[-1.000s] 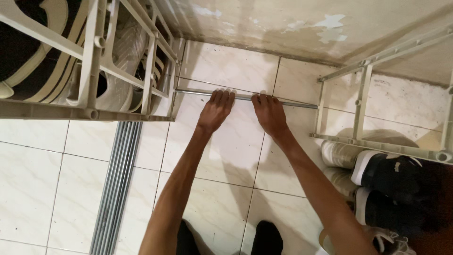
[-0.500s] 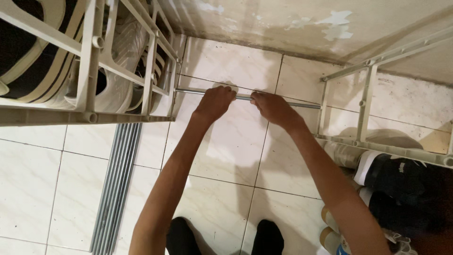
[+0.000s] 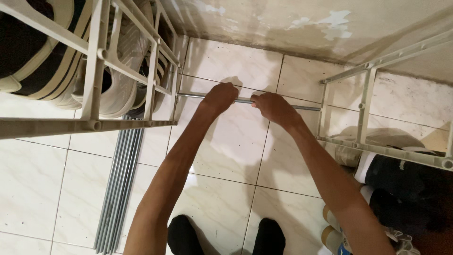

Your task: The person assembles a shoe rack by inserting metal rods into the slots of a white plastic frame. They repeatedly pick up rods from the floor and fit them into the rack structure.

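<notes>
Metal rod (image 3: pixel 243 100): thin, silver, long axis running left-right across the floor tiles (image 3: pixel 222 156), near-horizontal with the right end sitting slightly lower in the frame. It sits near the far wall (image 3: pixel 283 23) and spans the gap between the two racks. Left end meets the corner post of the left shoe rack (image 3: pixel 94 71); right end reaches the upright of the right rack (image 3: pixel 365 108). Cannot tell if either end is seated in a socket.

Left hand (image 3: pixel 218 98) is curled around the rod, fingers wrapped over the top, fist closed on it. Right hand (image 3: pixel 272 107) grips the same way just beside it, knuckles up. Only a short bare stretch of rod shows between the two hands; they do not touch.

Versus 1.0 s ago: both hands lay flat then, fingers extended over the rod and pressed toward the floor. Now both are closed into fists on it. Rod orientation unchanged, still left-right; it looks a bit raised off the tiles, its shadow falling on the tile behind it.

Outward: left shoe rack is cream plastic, loaded with light-coloured shoes (image 3: pixel 118 80). Bundle of spare metal rods (image 3: pixel 118 184) lies on the floor below it, long axis running toward the viewer. Right rack holds dark shoes with white soles (image 3: pixel 401 177) by its near edge. The person's dark-socked feet (image 3: pixel 226 236) are at the bottom edge.
</notes>
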